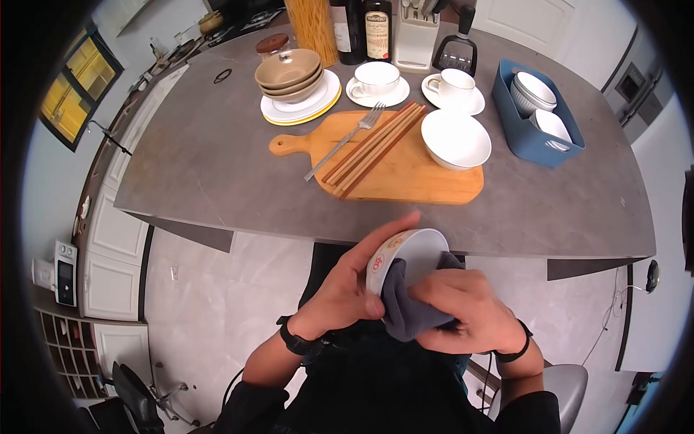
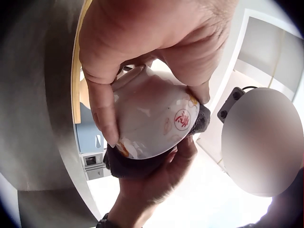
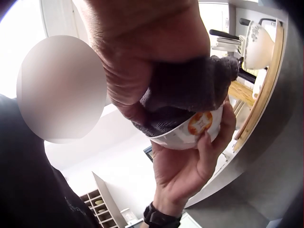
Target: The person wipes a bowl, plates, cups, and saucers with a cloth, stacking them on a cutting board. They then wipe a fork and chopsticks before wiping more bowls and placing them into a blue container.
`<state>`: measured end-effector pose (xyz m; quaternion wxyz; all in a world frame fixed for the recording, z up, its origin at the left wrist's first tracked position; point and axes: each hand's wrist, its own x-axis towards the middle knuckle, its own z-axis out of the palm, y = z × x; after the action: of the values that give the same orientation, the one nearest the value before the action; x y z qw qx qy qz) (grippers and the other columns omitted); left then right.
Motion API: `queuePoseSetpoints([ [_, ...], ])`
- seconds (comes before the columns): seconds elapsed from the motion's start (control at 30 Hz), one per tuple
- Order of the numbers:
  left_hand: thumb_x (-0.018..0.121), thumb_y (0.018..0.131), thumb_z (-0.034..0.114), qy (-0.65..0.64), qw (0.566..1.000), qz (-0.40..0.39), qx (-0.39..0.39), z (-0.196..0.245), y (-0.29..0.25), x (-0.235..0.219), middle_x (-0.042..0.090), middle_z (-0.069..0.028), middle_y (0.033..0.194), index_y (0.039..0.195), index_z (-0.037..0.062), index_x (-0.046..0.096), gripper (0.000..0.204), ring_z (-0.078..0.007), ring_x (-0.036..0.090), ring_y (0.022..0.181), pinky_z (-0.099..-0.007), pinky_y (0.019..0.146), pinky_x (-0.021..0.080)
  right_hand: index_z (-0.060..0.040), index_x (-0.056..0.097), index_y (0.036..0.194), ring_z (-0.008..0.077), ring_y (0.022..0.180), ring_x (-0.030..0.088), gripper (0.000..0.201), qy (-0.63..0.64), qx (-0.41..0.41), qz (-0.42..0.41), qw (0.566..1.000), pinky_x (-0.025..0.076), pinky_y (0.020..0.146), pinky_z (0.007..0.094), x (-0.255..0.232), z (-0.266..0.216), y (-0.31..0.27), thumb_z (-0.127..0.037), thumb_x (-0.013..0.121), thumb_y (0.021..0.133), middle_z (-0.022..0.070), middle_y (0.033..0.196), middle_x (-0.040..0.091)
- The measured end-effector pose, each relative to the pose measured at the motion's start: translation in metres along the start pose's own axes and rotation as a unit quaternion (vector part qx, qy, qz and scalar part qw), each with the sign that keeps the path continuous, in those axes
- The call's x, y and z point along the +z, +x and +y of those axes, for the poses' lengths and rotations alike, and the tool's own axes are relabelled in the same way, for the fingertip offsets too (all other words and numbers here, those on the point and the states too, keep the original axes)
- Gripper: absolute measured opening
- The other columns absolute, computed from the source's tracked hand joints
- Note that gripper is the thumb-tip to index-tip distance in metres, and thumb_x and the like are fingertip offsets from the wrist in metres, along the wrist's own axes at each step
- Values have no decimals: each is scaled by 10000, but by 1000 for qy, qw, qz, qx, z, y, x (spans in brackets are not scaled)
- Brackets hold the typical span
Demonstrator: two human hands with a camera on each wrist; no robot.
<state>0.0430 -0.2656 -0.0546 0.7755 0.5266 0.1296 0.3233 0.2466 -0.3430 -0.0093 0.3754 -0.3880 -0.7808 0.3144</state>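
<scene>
In the head view my left hand (image 1: 343, 293) grips a white bowl (image 1: 387, 262) with red and orange printed marks, tilted on its side in front of the table edge. The left wrist view shows the fingers and thumb spread round the bowl's outer wall (image 2: 147, 111). My right hand (image 1: 470, 307) holds a dark grey cloth (image 1: 408, 307) against the inside of the bowl and over its rim. In the right wrist view the cloth (image 3: 185, 90) is bunched under the right hand (image 3: 137, 52), and the left hand (image 3: 183, 171) supports the bowl from below.
A wooden cutting board (image 1: 434, 189) carries chopsticks (image 1: 376, 152), a fork (image 1: 345, 141) and a white bowl (image 1: 455, 137). Behind stand stacked brown bowls (image 1: 288, 71), two cups on saucers (image 1: 377, 78) and bottles (image 1: 377, 32). A blue bin (image 1: 538, 148) with white bowls sits right.
</scene>
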Motion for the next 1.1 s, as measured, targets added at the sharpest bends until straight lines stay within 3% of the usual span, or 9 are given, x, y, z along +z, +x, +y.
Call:
queuePoseSetpoints([
  [0.3,510,855,866,25,997,69,-14,-17,9,4,472,-142,1525,1571,-13,329,1148,-225,472,1412,-396,1183,364,-2,632,1203,294,945,697,519,23,68,89,993,531,863,377,13,11,-25,-134,887,771,127,1063,701],
  [0.37,348,950,827,-113,993,-11,-38,-19,11,-2,464,-168,1534,1565,-24,328,1050,-248,481,1405,-422,1193,358,19,590,1303,267,1135,681,643,352,144,168,910,508,1016,379,11,3,-27,-97,898,750,143,1250,687],
  [0.47,262,1011,751,-115,990,43,-72,-2,8,15,447,-186,1556,1555,-30,336,956,-264,476,1419,-441,1197,359,34,518,1390,266,1235,634,749,481,140,294,814,471,1100,409,23,12,-36,-104,895,757,155,1327,651],
  [0.5,412,1101,444,-265,962,41,-44,-15,0,8,439,-149,1571,1552,-20,342,650,-239,447,1443,-408,1196,358,30,521,1378,268,1227,640,694,487,134,324,800,479,1089,418,22,18,-35,-137,866,799,162,1318,655],
  [0.53,412,1101,444,-266,962,40,-45,-17,-2,6,439,-149,1571,1552,-20,342,650,-239,447,1443,-408,1196,358,26,524,1366,270,1218,645,642,492,127,355,784,488,1079,427,20,24,-33,-171,837,842,169,1308,659],
  [0.63,633,1034,153,-289,957,12,-19,-20,-4,8,562,-132,1463,1524,-28,398,573,-210,527,1370,-380,1167,402,20,562,1315,255,1190,649,463,397,141,398,815,489,1061,406,13,36,-28,-210,732,950,161,1301,658],
  [0.8,642,1043,183,-108,992,13,-65,-14,-6,26,657,-93,1322,1427,-46,513,465,-146,618,1204,-318,1048,482,43,566,1372,293,1145,635,417,46,99,332,937,486,1010,413,4,35,-26,-250,533,1076,194,1278,648],
  [0.97,671,1022,178,-16,993,26,-114,-12,-11,31,687,-91,1266,1387,-27,553,435,-182,650,1143,-319,1002,497,-20,710,1240,402,1327,555,470,-190,8,183,965,431,1110,491,-8,5,-16,-263,725,838,202,1370,621],
  [1.1,730,952,149,265,962,40,62,-24,-20,29,698,-118,1228,1363,7,568,465,-281,672,1126,-353,1002,503,-124,717,1289,390,1336,557,524,-334,-39,65,940,373,1148,525,14,-18,-18,-399,715,843,165,1409,620],
])
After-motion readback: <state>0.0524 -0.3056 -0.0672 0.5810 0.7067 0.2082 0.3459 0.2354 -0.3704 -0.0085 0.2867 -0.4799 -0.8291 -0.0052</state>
